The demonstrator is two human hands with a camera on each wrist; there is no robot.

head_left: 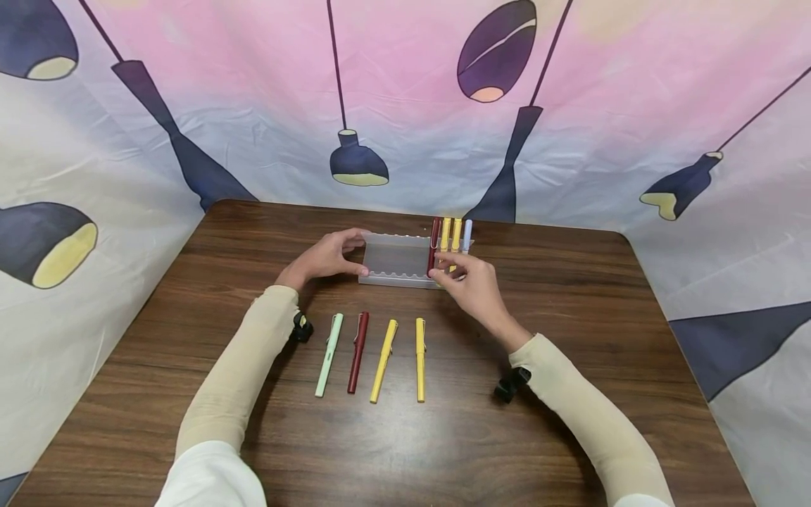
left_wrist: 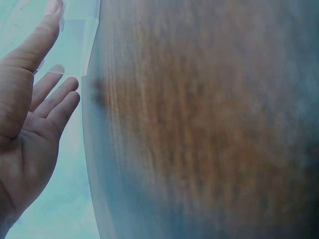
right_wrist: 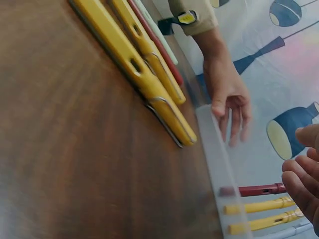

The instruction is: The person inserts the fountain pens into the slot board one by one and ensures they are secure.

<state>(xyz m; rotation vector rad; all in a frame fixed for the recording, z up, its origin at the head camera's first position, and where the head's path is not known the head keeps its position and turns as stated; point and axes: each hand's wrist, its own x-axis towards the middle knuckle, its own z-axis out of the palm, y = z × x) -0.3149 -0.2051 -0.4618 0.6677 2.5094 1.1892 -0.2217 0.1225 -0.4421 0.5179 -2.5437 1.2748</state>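
Observation:
My left hand (head_left: 326,255) grips the left end of a clear plastic pen tray (head_left: 395,280) with a notched edge, thumb on its front corner and fingers at the back. At the tray's right side lie a dark red pen (head_left: 434,236), two yellow pens (head_left: 446,232) and a pale lavender pen (head_left: 467,234). My right hand (head_left: 472,285) is over these, thumb and fingertips close to the red pen's lower end. In the right wrist view, the right fingers (right_wrist: 301,181) are spread from the thumb, beside the seated red pen (right_wrist: 261,190).
In front of the tray, a mint green pen (head_left: 329,355), a dark red pen (head_left: 357,352) and two yellow pens (head_left: 384,362) lie in a row on the wooden table (head_left: 469,451). A printed cloth (head_left: 418,105) hangs behind the table.

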